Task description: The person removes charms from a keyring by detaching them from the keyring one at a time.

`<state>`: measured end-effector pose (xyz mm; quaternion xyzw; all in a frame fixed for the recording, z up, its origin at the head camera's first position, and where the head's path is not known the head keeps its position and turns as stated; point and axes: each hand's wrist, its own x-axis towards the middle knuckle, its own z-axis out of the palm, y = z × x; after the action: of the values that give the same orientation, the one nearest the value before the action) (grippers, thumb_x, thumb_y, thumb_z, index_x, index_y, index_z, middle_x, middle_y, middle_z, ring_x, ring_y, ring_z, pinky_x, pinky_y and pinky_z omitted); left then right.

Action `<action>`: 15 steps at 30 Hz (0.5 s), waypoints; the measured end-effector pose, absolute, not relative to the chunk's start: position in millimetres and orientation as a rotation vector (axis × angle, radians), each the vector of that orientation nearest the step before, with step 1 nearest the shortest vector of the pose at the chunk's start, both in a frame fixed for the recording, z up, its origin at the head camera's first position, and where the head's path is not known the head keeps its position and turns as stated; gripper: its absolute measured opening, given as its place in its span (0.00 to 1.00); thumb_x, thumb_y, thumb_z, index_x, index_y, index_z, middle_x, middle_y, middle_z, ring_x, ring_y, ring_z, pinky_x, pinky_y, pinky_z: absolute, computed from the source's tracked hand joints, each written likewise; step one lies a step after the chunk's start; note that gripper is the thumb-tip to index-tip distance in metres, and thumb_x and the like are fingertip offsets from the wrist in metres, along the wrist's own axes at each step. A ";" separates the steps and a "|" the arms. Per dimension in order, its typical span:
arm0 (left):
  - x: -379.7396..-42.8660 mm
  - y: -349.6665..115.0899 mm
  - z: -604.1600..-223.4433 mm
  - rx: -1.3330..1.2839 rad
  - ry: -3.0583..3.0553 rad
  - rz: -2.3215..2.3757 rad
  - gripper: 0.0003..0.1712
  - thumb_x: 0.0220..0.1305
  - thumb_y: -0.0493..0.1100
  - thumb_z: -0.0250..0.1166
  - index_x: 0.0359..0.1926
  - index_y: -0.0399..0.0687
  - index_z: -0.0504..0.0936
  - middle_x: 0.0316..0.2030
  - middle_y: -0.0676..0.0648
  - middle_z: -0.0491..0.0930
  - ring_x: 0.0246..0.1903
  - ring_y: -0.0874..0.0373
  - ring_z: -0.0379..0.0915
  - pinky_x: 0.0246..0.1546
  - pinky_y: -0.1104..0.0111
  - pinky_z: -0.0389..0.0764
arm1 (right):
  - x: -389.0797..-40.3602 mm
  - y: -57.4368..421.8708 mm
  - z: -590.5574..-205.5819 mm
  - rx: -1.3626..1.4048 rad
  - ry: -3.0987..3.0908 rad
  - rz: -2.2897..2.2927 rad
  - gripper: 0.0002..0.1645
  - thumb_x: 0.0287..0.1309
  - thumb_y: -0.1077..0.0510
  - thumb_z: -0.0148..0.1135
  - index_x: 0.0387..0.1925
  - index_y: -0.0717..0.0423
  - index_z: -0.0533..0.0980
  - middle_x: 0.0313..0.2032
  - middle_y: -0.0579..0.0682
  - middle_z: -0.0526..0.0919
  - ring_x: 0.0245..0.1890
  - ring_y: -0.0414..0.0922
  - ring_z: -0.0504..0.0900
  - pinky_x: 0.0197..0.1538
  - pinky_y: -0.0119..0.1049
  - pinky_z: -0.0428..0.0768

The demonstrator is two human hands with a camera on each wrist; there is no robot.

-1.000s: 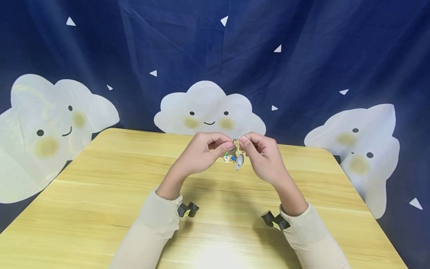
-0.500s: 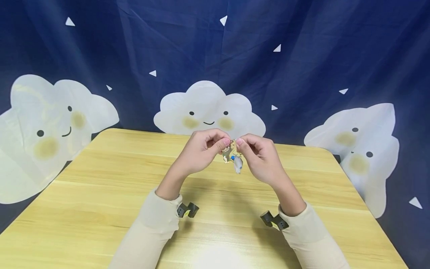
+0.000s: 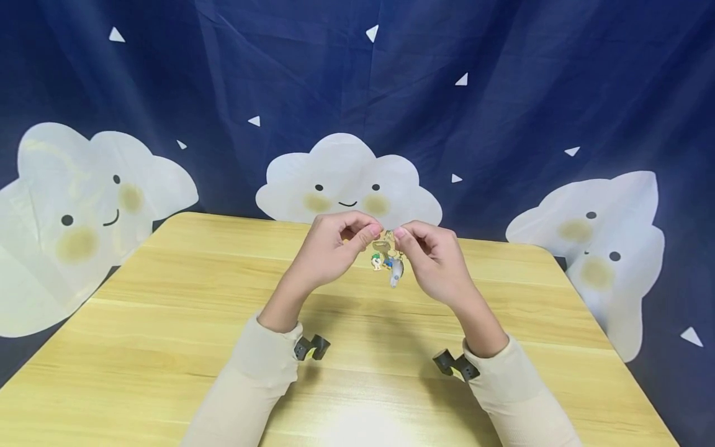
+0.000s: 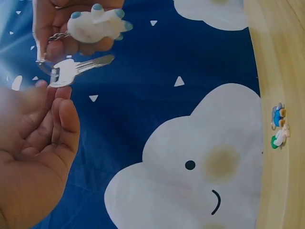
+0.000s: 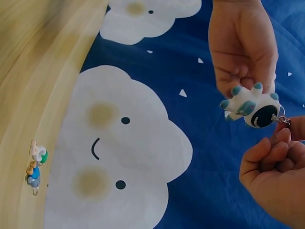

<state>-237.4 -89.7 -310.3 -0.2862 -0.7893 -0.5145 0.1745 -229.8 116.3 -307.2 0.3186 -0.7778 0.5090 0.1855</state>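
Observation:
Between both raised hands a metal key ring (image 4: 45,67) links a silver key (image 4: 69,71) and a keychain charm (image 5: 255,107), a white figure with teal tips and a dark face on a short chain. With thumb and forefinger my left hand (image 3: 335,248) pinches the ring near the key's head; the exact contact is partly hidden. My right hand (image 3: 436,257) pinches the ring end by the charm's chain (image 5: 281,118). Both key and charm hang freely, above the table.
Two small figurines lie on the wooden table (image 3: 357,347) beyond the hands: one white with green (image 4: 281,137), one blue with a loop (image 4: 278,116). Behind the table's far edge hangs a dark blue curtain (image 3: 313,74) with smiling clouds.
Half a second ago the key hung lower, across the green-and-white figurine; now it sits higher and that figurine shows. The fingertips have parted slightly. Both hands keep their pinch.

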 end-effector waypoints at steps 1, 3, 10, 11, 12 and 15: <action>-236.4 -89.8 -309.2 -0.813 -2.229 -1.470 0.08 0.72 0.44 0.66 0.41 0.45 0.89 0.31 0.53 0.85 0.28 0.61 0.78 0.30 0.66 0.79 | -230.0 116.6 -307.1 0.890 -2.190 1.435 0.15 0.73 0.64 0.57 0.27 0.61 0.79 0.23 0.47 0.75 0.20 0.41 0.68 0.26 0.32 0.69; -234.8 -89.6 -307.3 -0.831 -2.206 -1.489 0.06 0.70 0.44 0.68 0.40 0.46 0.89 0.30 0.54 0.85 0.28 0.61 0.79 0.32 0.65 0.81 | -230.1 117.1 -306.5 0.876 -2.192 1.443 0.15 0.73 0.64 0.57 0.27 0.62 0.80 0.23 0.48 0.75 0.20 0.41 0.68 0.26 0.31 0.69; -232.0 -86.7 -304.7 -0.869 -2.147 -1.471 0.06 0.61 0.45 0.76 0.35 0.50 0.89 0.28 0.57 0.83 0.28 0.62 0.77 0.33 0.62 0.80 | -229.9 118.1 -305.4 0.850 -2.212 1.455 0.15 0.73 0.62 0.57 0.29 0.61 0.82 0.24 0.51 0.77 0.22 0.42 0.70 0.27 0.31 0.71; -232.2 -86.4 -304.9 -0.880 -2.135 -1.462 0.06 0.60 0.45 0.77 0.35 0.50 0.89 0.28 0.57 0.84 0.28 0.62 0.77 0.34 0.63 0.80 | -229.9 118.2 -305.5 0.851 -2.213 1.453 0.15 0.74 0.62 0.57 0.30 0.61 0.82 0.24 0.51 0.77 0.22 0.42 0.70 0.27 0.31 0.71; -232.6 -86.3 -305.2 -0.892 -2.122 -1.454 0.06 0.60 0.45 0.77 0.35 0.50 0.90 0.29 0.57 0.84 0.28 0.62 0.77 0.33 0.64 0.79 | -229.8 118.2 -305.7 0.851 -2.213 1.451 0.15 0.74 0.62 0.57 0.30 0.61 0.82 0.24 0.51 0.77 0.22 0.42 0.70 0.28 0.31 0.71; -233.8 -86.0 -306.4 -0.947 -2.078 -1.433 0.04 0.60 0.42 0.76 0.35 0.49 0.90 0.30 0.57 0.85 0.28 0.62 0.77 0.33 0.66 0.79 | -229.4 118.1 -305.9 0.857 -2.211 1.450 0.15 0.74 0.62 0.57 0.30 0.61 0.82 0.24 0.51 0.76 0.22 0.42 0.69 0.27 0.32 0.70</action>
<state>-233.8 -86.0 -306.4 -0.3427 -0.7516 -0.5186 0.2209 -229.4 118.1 -305.9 0.3034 -0.7825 0.5131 0.1801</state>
